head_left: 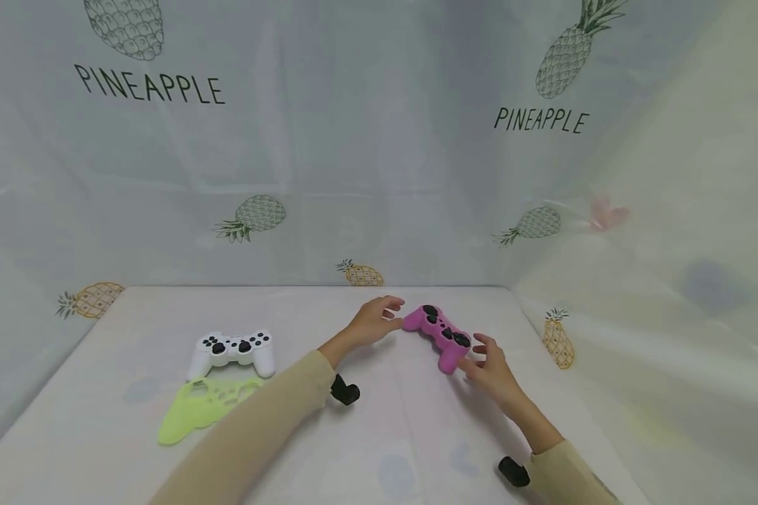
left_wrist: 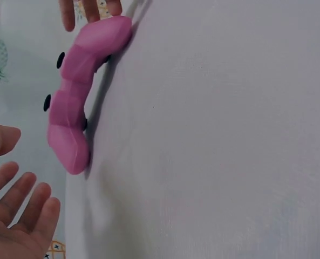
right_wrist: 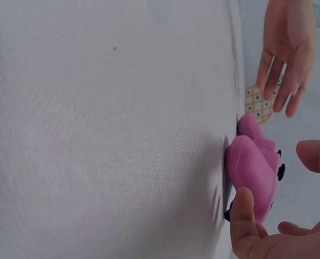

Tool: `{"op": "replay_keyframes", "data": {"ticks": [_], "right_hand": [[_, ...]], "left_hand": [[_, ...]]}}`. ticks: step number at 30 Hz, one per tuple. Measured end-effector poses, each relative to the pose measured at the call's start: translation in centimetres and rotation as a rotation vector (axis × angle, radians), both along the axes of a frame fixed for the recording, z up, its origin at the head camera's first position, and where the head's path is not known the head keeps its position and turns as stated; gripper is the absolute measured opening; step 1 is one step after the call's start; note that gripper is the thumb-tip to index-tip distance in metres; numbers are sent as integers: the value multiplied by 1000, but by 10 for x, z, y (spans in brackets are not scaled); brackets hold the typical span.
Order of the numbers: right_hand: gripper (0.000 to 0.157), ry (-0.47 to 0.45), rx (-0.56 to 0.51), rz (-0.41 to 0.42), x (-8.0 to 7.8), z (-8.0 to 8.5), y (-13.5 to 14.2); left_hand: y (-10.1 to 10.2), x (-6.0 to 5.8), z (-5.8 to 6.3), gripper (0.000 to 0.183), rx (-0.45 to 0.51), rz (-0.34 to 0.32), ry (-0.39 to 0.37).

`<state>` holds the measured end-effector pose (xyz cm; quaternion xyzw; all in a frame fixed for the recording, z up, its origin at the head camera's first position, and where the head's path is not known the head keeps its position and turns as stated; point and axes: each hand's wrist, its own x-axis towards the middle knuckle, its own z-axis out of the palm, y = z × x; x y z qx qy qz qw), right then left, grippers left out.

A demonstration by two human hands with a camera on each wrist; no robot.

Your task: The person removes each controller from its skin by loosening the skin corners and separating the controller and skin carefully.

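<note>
A pink game controller [head_left: 440, 334] with black sticks and buttons lies on the table, turned at a slant between both hands. My left hand [head_left: 374, 322] is just left of its far grip, with fingers spread and slightly bent; the left wrist view shows a gap between this hand [left_wrist: 22, 216] and the controller [left_wrist: 68, 110]. On the other side, my right hand [head_left: 493, 372] is close to the near grip, thumb and fingers apart. From the right wrist, one fingertip [right_wrist: 244, 202] overlaps the pink controller [right_wrist: 254, 170].
To the left lies a white game controller [head_left: 230, 351] with black sticks. A lime-green controller cover [head_left: 192, 410] lies in front of it, partly behind my left sleeve [head_left: 259, 421]. A pineapple-print curtain [head_left: 379, 140] hangs behind the white table [head_left: 366, 449].
</note>
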<state>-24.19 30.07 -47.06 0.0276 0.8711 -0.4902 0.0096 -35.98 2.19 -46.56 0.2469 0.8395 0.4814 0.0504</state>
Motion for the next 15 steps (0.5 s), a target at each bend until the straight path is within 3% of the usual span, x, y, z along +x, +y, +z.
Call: {"op": "replay_keyframes", "data": {"ticks": [15], "right_hand": [[87,-118,-198,-26,-6,-7,-3]], "left_hand": [[32,-10,-8,59,-39,29,-63]]}}
